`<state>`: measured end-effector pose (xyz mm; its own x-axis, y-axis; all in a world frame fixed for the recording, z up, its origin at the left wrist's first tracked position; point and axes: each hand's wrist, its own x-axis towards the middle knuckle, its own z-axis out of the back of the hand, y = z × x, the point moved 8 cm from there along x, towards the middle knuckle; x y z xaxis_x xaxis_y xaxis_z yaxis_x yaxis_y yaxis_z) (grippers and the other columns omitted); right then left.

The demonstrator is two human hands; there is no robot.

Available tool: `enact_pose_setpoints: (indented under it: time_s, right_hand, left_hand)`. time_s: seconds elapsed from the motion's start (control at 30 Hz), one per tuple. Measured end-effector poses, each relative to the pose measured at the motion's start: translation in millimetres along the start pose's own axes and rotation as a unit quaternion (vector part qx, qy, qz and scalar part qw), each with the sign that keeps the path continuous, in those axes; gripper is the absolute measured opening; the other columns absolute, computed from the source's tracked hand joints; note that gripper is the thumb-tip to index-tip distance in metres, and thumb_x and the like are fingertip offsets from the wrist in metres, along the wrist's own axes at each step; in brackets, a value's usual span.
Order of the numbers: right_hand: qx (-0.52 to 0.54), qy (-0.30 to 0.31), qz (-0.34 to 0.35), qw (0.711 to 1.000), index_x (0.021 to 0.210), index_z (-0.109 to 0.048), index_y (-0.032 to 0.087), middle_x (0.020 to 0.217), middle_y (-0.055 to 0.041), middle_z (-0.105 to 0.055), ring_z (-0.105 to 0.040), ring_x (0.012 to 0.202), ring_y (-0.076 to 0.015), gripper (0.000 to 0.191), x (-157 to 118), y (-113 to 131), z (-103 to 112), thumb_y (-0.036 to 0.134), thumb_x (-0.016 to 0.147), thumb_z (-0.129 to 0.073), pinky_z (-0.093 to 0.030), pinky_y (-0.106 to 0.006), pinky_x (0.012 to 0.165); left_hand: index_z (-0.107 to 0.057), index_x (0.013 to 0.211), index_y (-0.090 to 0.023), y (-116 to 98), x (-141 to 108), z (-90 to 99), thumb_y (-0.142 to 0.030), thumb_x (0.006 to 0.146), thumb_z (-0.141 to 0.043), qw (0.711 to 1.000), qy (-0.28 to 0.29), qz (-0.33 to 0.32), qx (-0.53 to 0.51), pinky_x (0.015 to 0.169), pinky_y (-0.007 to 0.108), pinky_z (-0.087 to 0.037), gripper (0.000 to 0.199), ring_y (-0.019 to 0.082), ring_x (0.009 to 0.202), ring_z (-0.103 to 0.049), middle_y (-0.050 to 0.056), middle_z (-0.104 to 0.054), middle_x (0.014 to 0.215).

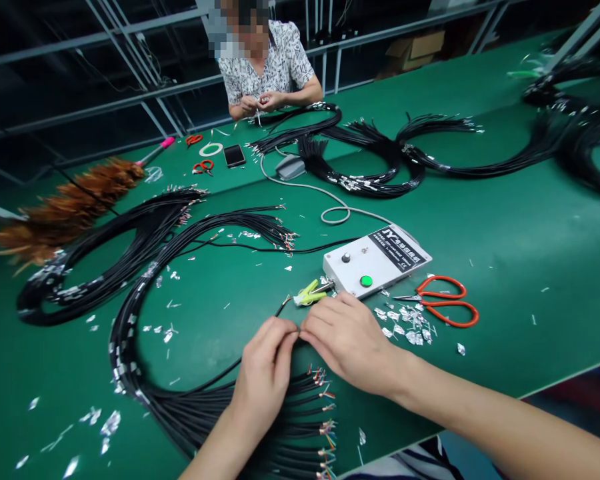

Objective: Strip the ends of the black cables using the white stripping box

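My left hand (265, 367) is closed in a pinch around a black cable (220, 379), which runs in from the lower left. A stripped cable end (283, 305) shows just above its fingers. The fingertips of my right hand (353, 347) meet those of the left, also pinched; what lies between them is hidden. Just beyond my fingers, a yellow-green clip-like part (311, 293) sticks out from a grey-white control box (350, 270) with a green button. Below the hands, a fan of black cables (195, 413) ends in bared coloured wires (326, 425).
Red-handled scissors (447, 301) lie right of the box beside foil scraps (413, 325). More cable coils (375, 183) cover the far side of the green table (505, 267). Opposite, a person (267, 73) handles something small. A brown feather duster (80, 200) lies at the left.
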<state>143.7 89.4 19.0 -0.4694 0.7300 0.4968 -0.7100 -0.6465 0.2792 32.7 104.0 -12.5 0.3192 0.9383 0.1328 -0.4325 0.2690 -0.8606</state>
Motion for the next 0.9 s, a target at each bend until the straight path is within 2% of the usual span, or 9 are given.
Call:
enact_pose_setpoints:
  time_s: [0.07,0.1,0.2,0.33,0.53,0.6,0.7,0.8,0.9]
  right_hand:
    - [-0.04,-0.005,0.016,0.999,0.075,-0.064,0.017,0.07,-0.0024,-0.064,-0.054,0.07,-0.0183,0.036,-1,-3,5,0.018,0.102,-0.038,-0.029,-0.034,0.066]
    - [-0.055,-0.01,0.014,0.998,0.075,-0.063,0.017,0.07,-0.0023,-0.064,-0.054,0.07,-0.0183,0.036,0,-8,9,0.019,0.102,-0.039,-0.029,-0.033,0.066]
    - [-0.091,-0.009,-0.012,0.996,0.085,-0.065,0.017,0.081,-0.0029,-0.07,-0.058,0.078,-0.0183,0.025,4,-28,17,0.021,0.101,-0.047,-0.03,-0.033,0.07]
    - [-0.136,0.053,0.01,0.989,0.095,-0.067,0.017,0.1,-0.0045,-0.073,-0.06,0.096,-0.0207,0.009,13,-42,7,0.02,0.095,-0.059,-0.03,-0.036,0.08]
    - [-0.175,0.082,0.011,0.981,0.107,-0.067,0.016,0.111,-0.0074,-0.071,-0.058,0.102,-0.0227,0.016,12,-43,-6,0.018,0.092,-0.063,-0.029,-0.038,0.084]
    - [-0.186,0.086,-0.002,0.979,0.106,-0.067,0.016,0.108,-0.0075,-0.071,-0.057,0.1,-0.0229,0.016,11,-44,-9,0.016,0.091,-0.063,-0.029,-0.038,0.083]
    - [-0.198,0.097,-0.001,0.976,0.097,-0.069,0.018,0.093,-0.0043,-0.071,-0.056,0.089,-0.0209,0.013,14,-45,-13,0.012,0.092,-0.059,-0.027,-0.037,0.08]
    - [-0.201,0.098,0.009,0.975,0.084,-0.068,0.018,0.077,-0.001,-0.067,-0.053,0.08,-0.0189,0.017,17,-47,-15,0.012,0.094,-0.056,-0.026,-0.037,0.08]
    - [-0.2,0.092,0.014,0.975,0.077,-0.067,0.018,0.071,0.0001,-0.063,-0.051,0.076,-0.0179,0.021,20,-47,-13,0.011,0.094,-0.056,-0.025,-0.036,0.081]
  left_hand:
    - [-0.061,0.082,-0.02,-5,-1,-0.7,-0.016,0.093,-0.044,0.996,-0.017,-0.053,0.064,0.065,0.024,-0.045,0.021,0.014,0.068,-0.056,0.002,-0.058,0.076]
    - [-0.06,0.082,-0.02,-4,0,-0.9,-0.015,0.093,-0.044,0.995,-0.025,-0.059,0.076,0.066,0.024,-0.044,0.021,0.014,0.068,-0.056,0.001,-0.059,0.075]
    - [-0.058,0.079,-0.02,10,8,0.4,-0.018,0.093,-0.047,0.997,-0.037,-0.018,0.065,0.067,0.023,-0.044,0.018,0.014,0.068,-0.057,0.0,-0.06,0.073]
    - [-0.057,0.077,-0.02,32,20,4.9,-0.023,0.092,-0.049,0.998,-0.038,0.047,0.032,0.063,0.024,-0.043,0.017,0.014,0.065,-0.057,-0.001,-0.059,0.069]
    - [-0.058,0.077,-0.019,42,33,11.8,-0.029,0.087,-0.054,0.993,-0.061,0.081,-0.055,0.053,0.021,-0.039,0.015,0.013,0.058,-0.054,-0.002,-0.058,0.065]
    - [-0.058,0.076,-0.019,39,34,8.3,-0.029,0.086,-0.054,0.994,-0.05,0.078,-0.061,0.055,0.021,-0.041,0.015,0.013,0.06,-0.056,-0.002,-0.058,0.066]
    - [-0.058,0.074,-0.019,36,33,3.7,-0.028,0.086,-0.054,0.994,-0.044,0.079,-0.064,0.058,0.022,-0.042,0.015,0.013,0.061,-0.056,-0.002,-0.058,0.065]
    - [-0.057,0.074,-0.019,35,32,2.1,-0.028,0.087,-0.054,0.994,-0.047,0.085,-0.051,0.057,0.022,-0.041,0.016,0.013,0.06,-0.053,-0.002,-0.056,0.064]
    - [-0.057,0.074,-0.019,36,32,0.7,-0.029,0.087,-0.053,0.994,-0.046,0.088,-0.037,0.058,0.022,-0.04,0.017,0.013,0.06,-0.053,-0.003,-0.054,0.064]
